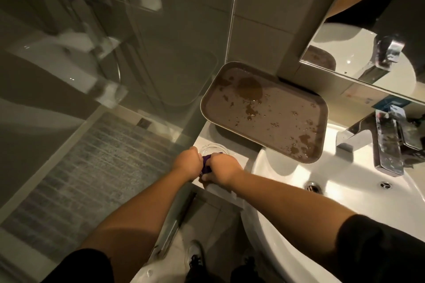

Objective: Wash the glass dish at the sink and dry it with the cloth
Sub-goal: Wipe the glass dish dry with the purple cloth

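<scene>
Both hands' grip, left hand (185, 161) and right hand (222, 171), clench cloth (206, 163) in glass dish (210, 147) at ledge (240, 158) edge.

A clear glass dish (210, 150) on the ledge holds a bunched purple cloth (206, 163).

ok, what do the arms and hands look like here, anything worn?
Two bare hands, no gloves, rings or watch visible. The left hand and right hand both lead back to bare forearms. Short black sleeves cover the upper arms, ending near the elbows. No markings or logos show on the fabric. Fingers are mostly hidden, so small jewellery there can't be ruled out.
</scene>
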The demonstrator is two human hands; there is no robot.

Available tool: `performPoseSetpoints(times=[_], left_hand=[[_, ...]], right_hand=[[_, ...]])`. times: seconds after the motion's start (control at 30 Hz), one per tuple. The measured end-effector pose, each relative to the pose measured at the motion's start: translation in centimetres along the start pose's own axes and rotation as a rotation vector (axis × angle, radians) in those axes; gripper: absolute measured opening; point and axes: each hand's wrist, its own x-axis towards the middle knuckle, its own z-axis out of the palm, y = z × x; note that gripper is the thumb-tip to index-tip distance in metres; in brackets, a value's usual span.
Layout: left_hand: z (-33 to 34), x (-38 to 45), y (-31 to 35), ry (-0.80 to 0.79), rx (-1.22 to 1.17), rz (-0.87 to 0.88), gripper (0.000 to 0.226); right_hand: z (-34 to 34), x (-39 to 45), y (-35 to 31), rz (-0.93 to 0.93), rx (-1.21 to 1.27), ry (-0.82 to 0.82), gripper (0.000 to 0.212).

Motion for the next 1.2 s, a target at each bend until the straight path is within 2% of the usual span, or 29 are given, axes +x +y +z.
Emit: performPoseSetpoints(times=[0.1, 0.2, 0.3, 0.47, 0.57, 0.7, 0.77, 0.87, 0.97, 1.03, 1.1, 1.2], left_hand=[[0.5, -0.1, -0.7, -0.063, -0.097, -0.066, 0.027], [-0.1, 0.2, -1.0, -0.124, -0.273, -0.081, 0.035], [-0.8, 0.6, -1.1, -0.096, -0.214, 0.004, 0.035], [-0.4, 0.8, -0.9, -0.033, -0.015, 0.074, 0.034], [-0.3, 0.7, -0.8, -0.017, 0.001, 0.077, 0.034], [0.2, 0.4, -0.7, 0.009, -0.008, 0.043, 0.033], [0.3, 0.2, -0.7, 0.007, -0.015, 0.023, 0.033], [0.0, 0.5, -1.0, -0.018, -0.031, 0.016, 0.034], [-0.3, 0.8, -1.2, -0.048, -0.020, 0.045, 0.039], [-0.5, 0.7, -1.0, -0.041, 0.011, 0.061, 0.039], [-0.4, 0.6, -0.7, -0.026, 0.025, 0.057, 0.038], [-0.2, 0.2, -0.6, -0.004, 0.003, 0.032, 0.036]], right_hand=[[-0.5, 0.1, 0.2, -0.057, -0.032, -0.031, 0.030], [-2.4, 0.5, 1.7, -0.213, -0.239, -0.184, 0.037], [-3.5, 1.1, 2.5, -0.324, -0.418, -0.271, 0.038], [-3.1, 1.0, 2.6, -0.306, -0.374, -0.222, 0.039], [-1.4, 0.7, 2.0, -0.179, -0.204, -0.124, 0.041], [0.4, 0.6, 0.5, -0.034, -0.030, 0.006, 0.028], [0.4, 0.6, 0.4, -0.032, -0.032, -0.006, 0.028], [-0.8, 0.7, 1.4, -0.156, -0.111, -0.116, 0.035], [-3.1, 1.2, 2.3, -0.378, -0.404, -0.276, 0.038], [-4.1, 1.5, 2.3, -0.437, -0.516, -0.314, 0.039], [-3.9, 1.5, 2.3, -0.420, -0.511, -0.298, 0.039], [-2.7, 1.0, 2.2, -0.298, -0.384, -0.222, 0.039]])
